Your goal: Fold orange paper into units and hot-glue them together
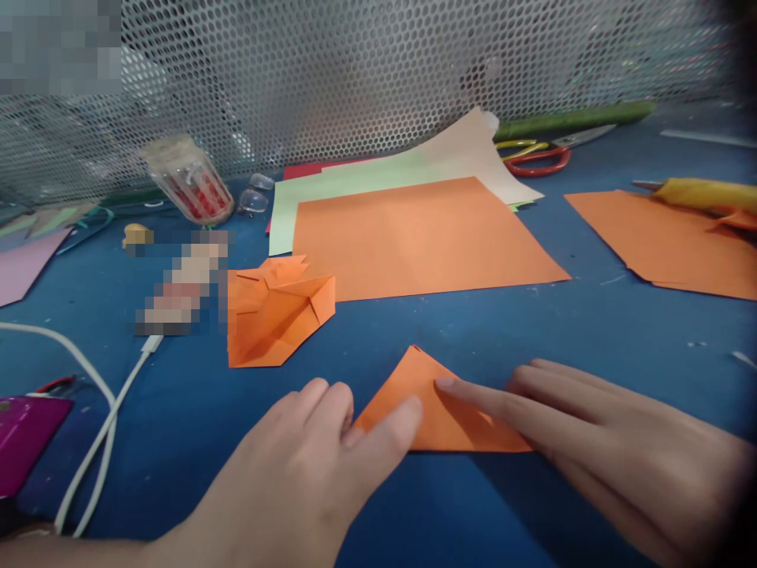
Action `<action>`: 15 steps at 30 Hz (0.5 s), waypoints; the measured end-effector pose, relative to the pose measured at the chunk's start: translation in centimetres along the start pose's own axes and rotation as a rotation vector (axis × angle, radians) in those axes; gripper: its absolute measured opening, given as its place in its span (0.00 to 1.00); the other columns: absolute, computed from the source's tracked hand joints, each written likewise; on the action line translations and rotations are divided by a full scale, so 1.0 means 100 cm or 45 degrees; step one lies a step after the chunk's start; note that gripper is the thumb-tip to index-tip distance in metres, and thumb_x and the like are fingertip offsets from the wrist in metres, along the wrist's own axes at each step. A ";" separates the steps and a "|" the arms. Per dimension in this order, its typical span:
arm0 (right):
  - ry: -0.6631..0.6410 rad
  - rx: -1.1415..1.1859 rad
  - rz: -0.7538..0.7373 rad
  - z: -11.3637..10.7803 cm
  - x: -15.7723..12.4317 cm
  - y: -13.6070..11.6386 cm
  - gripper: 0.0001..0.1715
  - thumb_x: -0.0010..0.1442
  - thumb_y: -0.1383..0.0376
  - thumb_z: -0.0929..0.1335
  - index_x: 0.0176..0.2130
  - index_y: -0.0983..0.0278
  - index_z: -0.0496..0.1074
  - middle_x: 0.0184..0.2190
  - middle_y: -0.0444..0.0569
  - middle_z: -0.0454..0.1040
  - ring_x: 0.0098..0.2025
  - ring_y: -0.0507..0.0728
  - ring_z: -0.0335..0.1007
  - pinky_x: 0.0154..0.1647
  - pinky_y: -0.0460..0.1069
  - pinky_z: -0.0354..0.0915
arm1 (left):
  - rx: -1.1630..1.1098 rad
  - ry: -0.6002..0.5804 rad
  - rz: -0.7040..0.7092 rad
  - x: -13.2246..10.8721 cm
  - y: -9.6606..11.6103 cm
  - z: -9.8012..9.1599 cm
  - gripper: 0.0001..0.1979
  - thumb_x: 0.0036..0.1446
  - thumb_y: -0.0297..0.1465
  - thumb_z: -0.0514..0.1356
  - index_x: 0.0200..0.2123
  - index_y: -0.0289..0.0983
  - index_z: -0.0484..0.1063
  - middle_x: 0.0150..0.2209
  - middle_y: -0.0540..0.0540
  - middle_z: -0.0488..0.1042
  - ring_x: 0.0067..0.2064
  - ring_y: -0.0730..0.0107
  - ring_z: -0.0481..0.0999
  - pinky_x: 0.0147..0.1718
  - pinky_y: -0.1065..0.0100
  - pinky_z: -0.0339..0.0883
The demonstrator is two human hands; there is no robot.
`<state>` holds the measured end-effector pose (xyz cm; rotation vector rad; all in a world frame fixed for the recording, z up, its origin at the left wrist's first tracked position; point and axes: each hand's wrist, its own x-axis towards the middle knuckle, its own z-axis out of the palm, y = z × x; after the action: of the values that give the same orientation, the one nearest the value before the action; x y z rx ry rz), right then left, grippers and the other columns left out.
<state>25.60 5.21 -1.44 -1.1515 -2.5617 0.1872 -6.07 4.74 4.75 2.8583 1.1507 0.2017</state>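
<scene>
A small orange paper folded into a triangle [426, 394] lies flat on the blue table [414, 323] in front of me. My left hand [307, 465] rests on its left corner, thumb pressed on the paper, fingers curled loosely. My right hand [603, 442] lies flat with fingers stretched out, the index fingertip pressing the middle of the triangle. Neither hand grips anything. A folded orange paper piece [275, 315] sits farther back to the left.
A stack of sheets with a large orange sheet [419, 237] on top lies behind. Another orange sheet [668, 241] and a yellow glue gun [703, 193] are at right. Scissors [541, 154], a plastic jar [189, 181], a white cable [112, 410] and a magenta object [27, 438] surround. Metal mesh [355, 71] behind.
</scene>
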 end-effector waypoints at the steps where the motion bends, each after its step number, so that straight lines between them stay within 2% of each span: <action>1: 0.009 -0.040 0.000 0.001 0.000 -0.001 0.58 0.66 0.78 0.59 0.84 0.41 0.50 0.39 0.48 0.80 0.34 0.61 0.81 0.37 0.52 0.82 | 0.031 0.029 0.019 0.001 0.000 0.002 0.28 0.65 0.22 0.53 0.66 0.41 0.70 0.34 0.52 0.77 0.28 0.63 0.75 0.25 0.68 0.69; 3: 0.026 -0.127 -0.003 0.002 -0.002 -0.003 0.64 0.62 0.80 0.60 0.86 0.43 0.45 0.39 0.48 0.79 0.35 0.62 0.81 0.37 0.53 0.82 | 0.087 0.115 0.036 0.002 -0.001 0.007 0.28 0.60 0.22 0.56 0.63 0.38 0.71 0.34 0.50 0.76 0.28 0.62 0.74 0.25 0.66 0.69; 5: 0.024 -0.200 -0.004 0.002 -0.005 -0.006 0.66 0.59 0.80 0.61 0.86 0.44 0.42 0.39 0.48 0.78 0.36 0.64 0.82 0.34 0.55 0.82 | 0.115 0.168 0.036 0.001 -0.001 0.013 0.30 0.58 0.23 0.58 0.65 0.37 0.71 0.40 0.44 0.80 0.32 0.58 0.78 0.28 0.63 0.74; 8: 0.020 -0.278 -0.008 0.002 -0.006 -0.011 0.67 0.59 0.79 0.62 0.87 0.47 0.39 0.38 0.49 0.77 0.34 0.65 0.81 0.30 0.56 0.81 | 0.115 0.208 0.041 0.001 -0.002 0.020 0.28 0.63 0.22 0.58 0.66 0.37 0.72 0.59 0.35 0.83 0.49 0.50 0.84 0.43 0.56 0.83; 11: 0.034 -0.346 -0.041 0.000 -0.004 -0.015 0.66 0.59 0.77 0.63 0.87 0.53 0.37 0.34 0.48 0.73 0.30 0.65 0.77 0.29 0.56 0.79 | 0.092 0.281 0.112 0.003 -0.004 0.021 0.26 0.69 0.16 0.52 0.65 0.34 0.74 0.66 0.37 0.83 0.64 0.53 0.82 0.58 0.56 0.81; 13: 0.031 -0.393 -0.060 -0.002 -0.002 -0.016 0.64 0.60 0.77 0.63 0.87 0.57 0.40 0.32 0.47 0.71 0.28 0.65 0.73 0.32 0.57 0.81 | 0.083 0.209 0.192 0.005 -0.006 0.018 0.27 0.72 0.14 0.48 0.67 0.32 0.74 0.68 0.40 0.82 0.71 0.59 0.78 0.67 0.59 0.75; 15: 0.023 -0.423 -0.058 -0.004 0.000 -0.017 0.59 0.61 0.77 0.62 0.85 0.58 0.48 0.33 0.49 0.73 0.28 0.65 0.72 0.35 0.59 0.81 | 0.067 0.087 0.238 0.005 -0.007 0.013 0.27 0.75 0.16 0.48 0.70 0.31 0.73 0.71 0.40 0.79 0.75 0.61 0.74 0.72 0.59 0.71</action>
<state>24.57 4.08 -0.67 -1.1950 -2.6668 -0.2685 -6.00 5.63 3.48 3.0277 0.9110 0.2836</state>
